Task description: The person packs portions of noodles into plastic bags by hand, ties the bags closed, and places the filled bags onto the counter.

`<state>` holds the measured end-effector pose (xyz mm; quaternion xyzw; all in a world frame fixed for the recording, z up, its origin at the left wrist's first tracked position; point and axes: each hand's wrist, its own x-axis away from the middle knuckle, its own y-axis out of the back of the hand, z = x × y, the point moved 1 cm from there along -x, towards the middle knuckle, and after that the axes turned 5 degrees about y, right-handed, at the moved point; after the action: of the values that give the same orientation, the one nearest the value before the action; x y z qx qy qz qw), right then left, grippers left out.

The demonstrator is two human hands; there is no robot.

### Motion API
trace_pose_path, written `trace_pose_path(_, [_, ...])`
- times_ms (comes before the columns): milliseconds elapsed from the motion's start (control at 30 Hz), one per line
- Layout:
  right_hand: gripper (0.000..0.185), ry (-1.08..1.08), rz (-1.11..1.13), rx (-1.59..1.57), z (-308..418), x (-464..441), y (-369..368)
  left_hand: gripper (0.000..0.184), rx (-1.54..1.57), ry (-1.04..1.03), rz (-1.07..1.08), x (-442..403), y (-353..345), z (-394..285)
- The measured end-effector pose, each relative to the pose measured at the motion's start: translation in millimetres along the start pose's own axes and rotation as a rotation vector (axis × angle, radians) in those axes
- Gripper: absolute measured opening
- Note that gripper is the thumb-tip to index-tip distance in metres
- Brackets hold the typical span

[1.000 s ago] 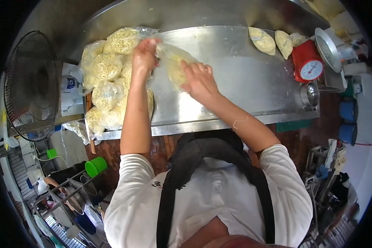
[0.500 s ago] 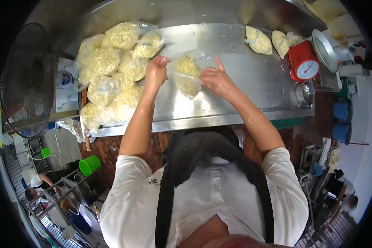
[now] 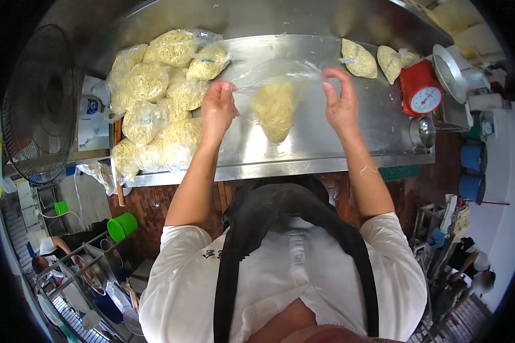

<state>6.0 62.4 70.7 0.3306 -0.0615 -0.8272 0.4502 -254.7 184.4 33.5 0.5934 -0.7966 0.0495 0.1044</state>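
Note:
A clear plastic bag of pale yellow noodles hangs over the steel worktop, blurred by motion. Its loose film stretches sideways above the noodles. My left hand pinches the film at the bag's left side, thumb against the curled fingers. On the other side is my right hand, thumb and index finger curved with a gap between them. The film's right end comes close to those fingertips; whether it touches them is unclear. A noodle strand clings to my right forearm.
Several filled noodle bags are piled at the left. More bags lie at the back right by a red dial scale and a metal bowl. A fan stands far left. Co-workers appear at both lower edges.
My right hand has moved right and its thumb and index have spread apart. The bag has shifted slightly right, its film now stretched wide. My left hand stays nearly in place.

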Motion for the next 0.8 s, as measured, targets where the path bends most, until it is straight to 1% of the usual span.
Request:
trace_pose_path(33, [0.054, 0.000, 0.009, 0.051, -29, 20, -7, 0.024, -0.008, 0.042, -0.015, -5, 0, 21])
trace_pose_path(100, [0.088, -0.001, 0.029, 0.156, -112, 78, -37, 0.024, -0.015, 0.012, 0.049, 0, -13, 38])
trace_pose_path(167, [0.119, -0.148, 0.526, 0.476, -127, 120, -63, 0.022, -0.056, -0.008, 0.149, 11, -32, 33])
trace_pose_path(267, [0.111, -0.144, 0.423, 0.283, -56, 85, -97, 0.022, -0.284, -0.255, 0.236, 32, -59, -3])
trace_pose_path(300, [0.102, -0.255, 0.366, 0.129, -68, 85, -104, 0.022, -0.346, -0.233, 0.327, 33, -59, -6])
trace_pose_path(367, [0.086, -0.463, 0.248, -0.180, -104, 78, -122, 0.030, -0.467, -0.188, 0.501, 34, -60, -10])
trace_pose_path(467, [0.053, -0.603, 0.545, -0.490, -85, 44, -99, 0.045, -0.391, -0.376, 0.235, 16, -40, 16])
trace_pose_path(500, [0.044, -0.465, 0.661, -0.434, -58, 36, -92, 0.061, -0.533, -0.304, 0.296, 5, -36, 43])
trace_pose_path(533, [0.036, -0.321, 0.773, -0.375, -21, 24, -86, 0.060, -0.600, -0.463, 0.384, -11, -43, 71])
trace_pose_path(567, [0.028, -0.171, 0.882, -0.310, -2, 19, -83, 0.060, -0.663, -0.627, 0.468, -31, -52, 97])
trace_pose_path(600, [0.034, -0.031, 0.788, -0.232, -2, 23, -80, 0.059, -0.724, -0.788, 0.553, -32, -60, 98])
trace_pose_path(633, [0.040, 0.111, 0.688, -0.153, -4, 25, -76, 0.044, -0.563, -0.772, 0.508, -29, -62, 99])
trace_pose_path(667, [0.047, 0.250, 0.585, -0.075, -5, 27, -70, 0.037, -0.270, -0.415, 0.438, -31, -65, 102])
trace_pose_path(700, [0.077, 0.030, 0.477, -0.159, -2, 32, -53, 0.030, 0.021, -0.058, 0.355, -27, -73, 89])
trace_pose_path(733, [0.086, -0.048, 0.490, 0.032, -24, 46, -57, 0.025, 0.312, 0.300, 0.257, -24, -79, 86])
trace_pose_path(767, [0.097, -0.131, 0.504, 0.222, -57, 76, -69, 0.015, 0.445, 0.326, 0.182, -38, -83, 117])
trace_pose_path(800, [0.107, -0.209, 0.511, 0.415, -80, 96, -77, 0.014, 0.595, 0.397, 0.063, -46, -93, 149])
